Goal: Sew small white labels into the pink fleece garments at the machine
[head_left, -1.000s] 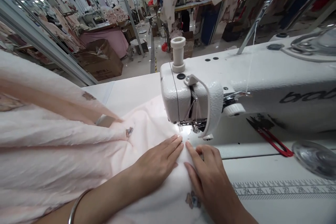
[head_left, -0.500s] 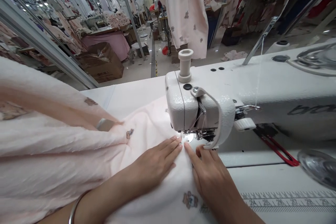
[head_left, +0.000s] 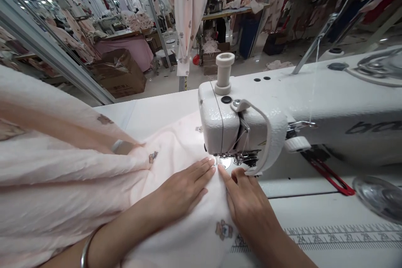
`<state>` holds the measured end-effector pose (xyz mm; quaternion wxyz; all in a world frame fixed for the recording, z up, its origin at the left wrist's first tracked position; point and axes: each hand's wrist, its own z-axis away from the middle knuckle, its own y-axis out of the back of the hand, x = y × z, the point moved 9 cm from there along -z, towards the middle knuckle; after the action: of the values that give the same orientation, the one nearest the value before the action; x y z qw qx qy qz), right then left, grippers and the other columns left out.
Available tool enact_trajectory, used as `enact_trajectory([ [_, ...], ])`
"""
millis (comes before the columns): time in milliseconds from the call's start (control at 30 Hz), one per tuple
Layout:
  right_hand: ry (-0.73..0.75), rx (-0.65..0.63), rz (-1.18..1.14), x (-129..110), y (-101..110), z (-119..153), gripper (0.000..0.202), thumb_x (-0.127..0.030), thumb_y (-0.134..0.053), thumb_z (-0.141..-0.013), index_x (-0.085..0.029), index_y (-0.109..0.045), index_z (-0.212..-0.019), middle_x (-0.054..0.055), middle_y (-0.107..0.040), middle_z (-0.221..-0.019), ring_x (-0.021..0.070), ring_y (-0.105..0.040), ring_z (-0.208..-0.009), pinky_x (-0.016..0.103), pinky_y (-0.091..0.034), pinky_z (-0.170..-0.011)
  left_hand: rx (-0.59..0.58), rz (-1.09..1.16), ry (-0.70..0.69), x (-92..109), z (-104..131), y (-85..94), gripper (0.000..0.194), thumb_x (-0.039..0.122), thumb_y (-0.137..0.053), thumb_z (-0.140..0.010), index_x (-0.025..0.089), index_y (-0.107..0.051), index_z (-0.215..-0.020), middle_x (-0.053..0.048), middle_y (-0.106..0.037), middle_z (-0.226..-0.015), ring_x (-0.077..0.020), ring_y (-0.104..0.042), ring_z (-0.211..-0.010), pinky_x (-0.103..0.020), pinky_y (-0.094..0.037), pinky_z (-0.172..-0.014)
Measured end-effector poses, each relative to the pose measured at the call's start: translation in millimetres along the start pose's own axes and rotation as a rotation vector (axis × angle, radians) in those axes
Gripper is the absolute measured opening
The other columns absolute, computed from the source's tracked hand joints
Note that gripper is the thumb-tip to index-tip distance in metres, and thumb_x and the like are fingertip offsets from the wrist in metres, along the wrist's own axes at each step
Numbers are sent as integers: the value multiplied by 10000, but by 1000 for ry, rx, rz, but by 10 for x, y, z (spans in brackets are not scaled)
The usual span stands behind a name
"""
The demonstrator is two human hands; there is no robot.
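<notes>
Pale pink fabric [head_left: 176, 142] printed with small bears lies under the head of a white sewing machine [head_left: 213, 117] and spreads over the left side. Flat on it rests my left hand [head_left: 185, 186], fingers stretched toward the needle area. My right hand [head_left: 248, 194] is at the fabric's right edge, its index fingertip extended close to the presser foot and the other fingers bent beneath the white guard [head_left: 271, 142]. The fingertips of both hands are near each other with a narrow gap between. The needle itself is hard to make out.
Red-handled snips [head_left: 334, 178] lie under the machine arm at the right. A printed ruler [head_left: 339, 236] runs along the front of the table. Beyond the table are a cardboard box [head_left: 121, 73], a metal post and hanging pink garments [head_left: 190, 12].
The view has shifted slightly. Both hands and the fabric stay in nearly the same place at the machine. The hanging garment in the background has swung left, uncovering a worktable and part of a person.
</notes>
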<state>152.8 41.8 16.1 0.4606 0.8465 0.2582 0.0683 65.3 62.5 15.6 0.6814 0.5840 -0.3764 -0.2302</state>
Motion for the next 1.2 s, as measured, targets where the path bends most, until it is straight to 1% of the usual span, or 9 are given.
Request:
enact_trajectory([
  [167, -28, 1, -15, 36, 13, 4, 421, 8, -327, -834, -44, -587, -1161, 120, -491, -837, 187, -425, -716, 331, -460, -669, 16, 8, 14, -24, -6, 8, 427, 184, -375, -924, 135, -402, -1348, -140, -353, -1434, -233, -352, -1330, -383, -359, -1102],
  [367, -24, 12, 1, 43, 47, 18, 435, 33, -324, -814, -41, -602, -1140, 130, -493, -831, 204, -443, -761, 360, -488, -681, 9, -15, -9, -27, -6, -4, 409, 193, -365, -927, 127, -423, -1327, -143, -377, -1417, -240, -378, -1314, -388, -387, -1082],
  [467, -20, 27, 31, 43, 55, 6, 442, 40, -316, -819, -56, -599, -1146, 130, -504, -851, 196, -457, -754, 337, -482, -658, 26, 33, 3, -91, -16, 11, 386, 206, -378, -924, 163, -454, -1301, -117, -426, -1382, -244, -425, -1279, -386, -429, -1045],
  [567, -9, 37, 48, 32, 51, -8, 443, 40, -313, -830, -49, -569, -1181, 124, -504, -841, 194, -452, -739, 333, -469, -646, 25, 58, 15, -182, -52, 1, 397, 227, -376, -926, 176, -438, -1316, -112, -447, -1360, -236, -480, -1227, -384, -457, -1011],
  [700, -55, -30, 2, 66, -19, 7, 435, -12, -285, -857, -43, -545, -1204, 128, -485, -834, 213, -435, -760, 360, -471, -655, 29, 58, 6, -250, -109, -4, 377, 237, -362, -932, 183, -446, -1295, -101, -485, -1307, -223, -481, -1214, -386, -452, -1007],
  [800, -76, -95, -29, 85, -62, 29, 446, -15, -304, -822, -56, -553, -1190, 132, -485, -859, 221, -426, -772, 364, -481, -649, 33, 52, 10, -260, -116, -1, 356, 246, -352, -935, 179, -455, -1269, -98, -472, -1314, -220, -445, -1246, -379, -439, -1016],
  [933, -80, -127, -44, 103, -29, 44, 479, 6, -349, -774, -57, -528, -1213, 131, -496, -888, 232, -446, -831, 350, -499, -677, 19, 29, 7, -235, -83, -10, 393, 252, -338, -939, 167, -395, -1318, -96, -423, -1370, -199, -400, -1288, -362, -401, -1059],
  [1067, -15, -115, -59, -67, -35, 61, 459, -3, -347, -784, -10, -511, -1213, 181, -519, -1080, 279, -443, -1042, 411, -472, -840, 49, -46, -1, -222, -76, -13, 414, 248, -337, -936, 122, -381, -1328, -108, -437, -1369, -197, -396, -1297, -358, -402, -1065],
  [1200, -12, -128, -34, -320, -133, 55, 416, -62, -341, -856, 19, -473, -1242, 208, -474, -1279, 315, -391, -1196, 454, -444, -871, 125, -93, 34, -251, -69, 7, 445, 265, -359, -929, 92, -363, -1339, -134, -438, -1371, -204, -396, -1302, -365, -416, -1054],
])
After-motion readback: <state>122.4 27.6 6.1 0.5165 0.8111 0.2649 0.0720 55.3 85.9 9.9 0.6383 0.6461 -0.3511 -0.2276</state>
